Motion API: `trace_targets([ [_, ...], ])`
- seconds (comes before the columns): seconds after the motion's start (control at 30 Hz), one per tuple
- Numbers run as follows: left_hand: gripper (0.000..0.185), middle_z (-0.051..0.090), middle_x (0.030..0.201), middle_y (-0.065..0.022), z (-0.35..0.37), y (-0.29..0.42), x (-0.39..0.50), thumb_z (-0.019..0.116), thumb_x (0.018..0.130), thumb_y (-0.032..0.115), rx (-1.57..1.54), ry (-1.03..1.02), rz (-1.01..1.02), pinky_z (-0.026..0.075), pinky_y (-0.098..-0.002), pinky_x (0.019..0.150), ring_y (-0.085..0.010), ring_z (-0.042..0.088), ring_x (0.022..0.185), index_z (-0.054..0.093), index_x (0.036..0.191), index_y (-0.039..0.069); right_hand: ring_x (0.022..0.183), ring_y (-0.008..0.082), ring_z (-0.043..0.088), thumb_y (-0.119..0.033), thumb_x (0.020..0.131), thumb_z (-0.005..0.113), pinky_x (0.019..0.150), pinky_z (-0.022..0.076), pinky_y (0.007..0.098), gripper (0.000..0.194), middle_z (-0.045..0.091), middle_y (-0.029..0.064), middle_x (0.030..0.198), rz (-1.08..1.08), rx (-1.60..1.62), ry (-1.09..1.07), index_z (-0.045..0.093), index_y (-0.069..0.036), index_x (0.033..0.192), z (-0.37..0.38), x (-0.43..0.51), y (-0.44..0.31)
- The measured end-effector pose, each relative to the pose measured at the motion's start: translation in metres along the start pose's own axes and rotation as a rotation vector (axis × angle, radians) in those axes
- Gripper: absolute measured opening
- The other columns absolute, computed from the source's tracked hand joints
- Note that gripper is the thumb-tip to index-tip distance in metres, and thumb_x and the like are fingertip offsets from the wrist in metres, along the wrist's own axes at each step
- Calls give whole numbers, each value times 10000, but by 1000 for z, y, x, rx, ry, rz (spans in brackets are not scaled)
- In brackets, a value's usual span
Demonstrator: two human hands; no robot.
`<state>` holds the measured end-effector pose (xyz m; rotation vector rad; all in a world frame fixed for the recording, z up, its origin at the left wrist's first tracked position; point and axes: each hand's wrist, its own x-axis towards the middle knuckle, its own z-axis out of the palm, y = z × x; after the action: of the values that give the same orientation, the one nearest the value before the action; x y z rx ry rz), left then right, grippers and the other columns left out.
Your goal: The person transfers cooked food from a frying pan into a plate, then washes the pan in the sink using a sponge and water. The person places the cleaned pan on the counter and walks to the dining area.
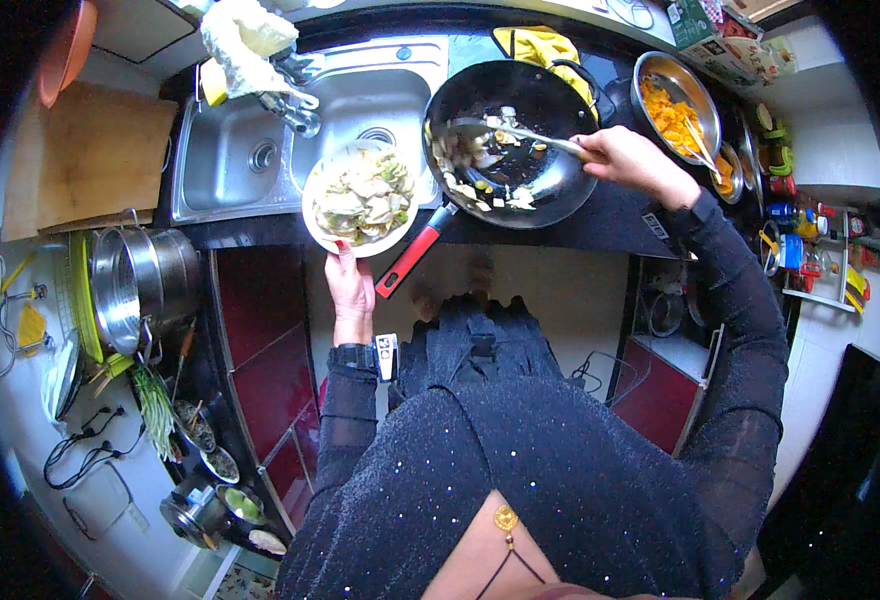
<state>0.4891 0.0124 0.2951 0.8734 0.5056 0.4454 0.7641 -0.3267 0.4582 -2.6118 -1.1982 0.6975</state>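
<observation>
My left hand (350, 285) holds a white bowl (320, 238) by its near rim, over the front edge of the sink. Sliced pale and green food (365, 193) fills the bowl. In my right hand (631, 161) is the handle of a metal spatula (541, 137), whose blurred head reaches into the left side of a black wok (552, 199). Pieces of the same sort of food lie scattered inside the wok. The wok's red handle (410, 259) points down and left, close to my left hand without being gripped.
A double steel sink (230, 191) with a cloth-draped faucet (301, 120) lies left of the wok. Behind the wok is a yellow cloth (533, 45). To the right stands a steel bowl (638, 79) of orange food with chopsticks. A steel pot (169, 274) stands at far left.
</observation>
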Motion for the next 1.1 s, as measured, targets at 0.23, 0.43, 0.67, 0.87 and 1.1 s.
trace_targets([
  [0.23,484,515,1279,-120,3,0,0,539,950,293,-3,8,-16,403,-366,1006,-221,512,1163,413,1296,-21,838,317,622,-168,791,654,721,504,415,355,620,131,853,26,-124,165,612,-127,1141,-12,-4,11],
  [0.43,475,541,1250,-110,3,-2,2,547,947,299,-4,25,-16,400,-340,982,-207,524,1138,434,1282,-18,870,331,614,-191,775,679,746,500,413,378,617,114,917,-89,-29,81,603,-117,1139,0,1,21],
  [0.67,464,548,1234,-110,3,-4,2,541,950,298,-6,24,-36,419,-340,959,-203,538,1116,437,1272,-20,787,275,594,-117,838,603,657,487,378,372,528,83,822,-36,-432,93,590,-206,1199,-39,-56,-8],
  [0.87,459,547,1232,-111,3,-2,3,527,957,300,-6,32,-69,424,-346,974,-206,536,1127,431,1273,-19,806,275,608,-105,822,605,663,494,376,379,560,97,868,146,-493,47,587,-140,1199,-63,-104,-61],
  [1.1,466,538,1248,-115,5,-2,3,527,956,305,30,15,-52,418,-355,987,-215,536,1133,427,1274,-20,693,253,654,-94,799,567,563,524,361,333,621,100,820,123,-588,35,592,-91,1132,-23,-83,-95],
])
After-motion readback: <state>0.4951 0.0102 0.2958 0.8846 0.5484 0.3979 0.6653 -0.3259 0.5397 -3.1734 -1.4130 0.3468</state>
